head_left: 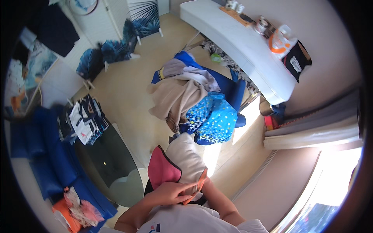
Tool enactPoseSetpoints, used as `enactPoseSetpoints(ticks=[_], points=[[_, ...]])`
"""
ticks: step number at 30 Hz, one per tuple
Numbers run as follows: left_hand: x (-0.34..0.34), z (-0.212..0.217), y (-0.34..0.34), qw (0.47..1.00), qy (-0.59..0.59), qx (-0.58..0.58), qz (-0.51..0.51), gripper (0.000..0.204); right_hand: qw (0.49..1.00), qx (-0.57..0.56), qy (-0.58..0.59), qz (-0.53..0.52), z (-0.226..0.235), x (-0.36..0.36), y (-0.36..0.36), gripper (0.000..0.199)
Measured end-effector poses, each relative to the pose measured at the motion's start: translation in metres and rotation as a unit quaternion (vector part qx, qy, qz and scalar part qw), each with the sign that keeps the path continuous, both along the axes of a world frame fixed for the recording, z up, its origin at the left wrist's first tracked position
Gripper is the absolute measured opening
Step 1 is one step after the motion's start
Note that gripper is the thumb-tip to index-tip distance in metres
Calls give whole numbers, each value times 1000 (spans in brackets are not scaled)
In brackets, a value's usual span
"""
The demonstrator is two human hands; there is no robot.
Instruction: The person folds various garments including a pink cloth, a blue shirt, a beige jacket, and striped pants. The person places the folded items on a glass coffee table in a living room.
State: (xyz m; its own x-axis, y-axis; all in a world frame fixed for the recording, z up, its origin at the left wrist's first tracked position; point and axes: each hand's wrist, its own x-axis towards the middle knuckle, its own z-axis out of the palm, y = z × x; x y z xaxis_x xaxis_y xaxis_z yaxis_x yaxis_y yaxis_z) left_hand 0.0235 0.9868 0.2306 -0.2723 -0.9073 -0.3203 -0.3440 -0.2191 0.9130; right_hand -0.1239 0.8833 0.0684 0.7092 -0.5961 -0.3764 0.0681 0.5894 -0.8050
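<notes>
In front of my body is a puffy white stuffed item with an orange edge at its near right. A pink panel with dark trim spreads from its left side. I cannot make out its exact kind. My left hand lies across its near end, fingers reaching to the orange edge and thumb below. My right hand grips the same end from the right, its fingers partly hidden behind the item. Just beyond it, a blue armchair bears a beige cloth and a bright blue patterned cloth.
To the left, folded clothes sit on a dark glass-topped table. A blue sofa holds orange and pink cloths. A long white table with containers stands at the far right, near a grey curtain.
</notes>
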Motion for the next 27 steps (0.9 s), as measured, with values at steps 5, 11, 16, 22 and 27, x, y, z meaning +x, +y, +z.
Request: enactPoseSetpoints(ticks=[5,11,16,22,27], points=[[47,-2,7,979,-39,37,195,29,996,-66,-15,-49,13,-27,-6,24],[52,-35,-4,959,-62,26,274,32,989,-122,-30,-76,23,-26,0,26],[62,-32,13,945,-118,-50,301,22,981,-163,-44,-100,31,-6,5,28],[85,-23,19,926,-117,-162,320,17,973,-193,-59,-109,39,15,13,31],[89,-41,26,940,-91,-103,313,15,970,-216,-57,-97,44,23,20,33]])
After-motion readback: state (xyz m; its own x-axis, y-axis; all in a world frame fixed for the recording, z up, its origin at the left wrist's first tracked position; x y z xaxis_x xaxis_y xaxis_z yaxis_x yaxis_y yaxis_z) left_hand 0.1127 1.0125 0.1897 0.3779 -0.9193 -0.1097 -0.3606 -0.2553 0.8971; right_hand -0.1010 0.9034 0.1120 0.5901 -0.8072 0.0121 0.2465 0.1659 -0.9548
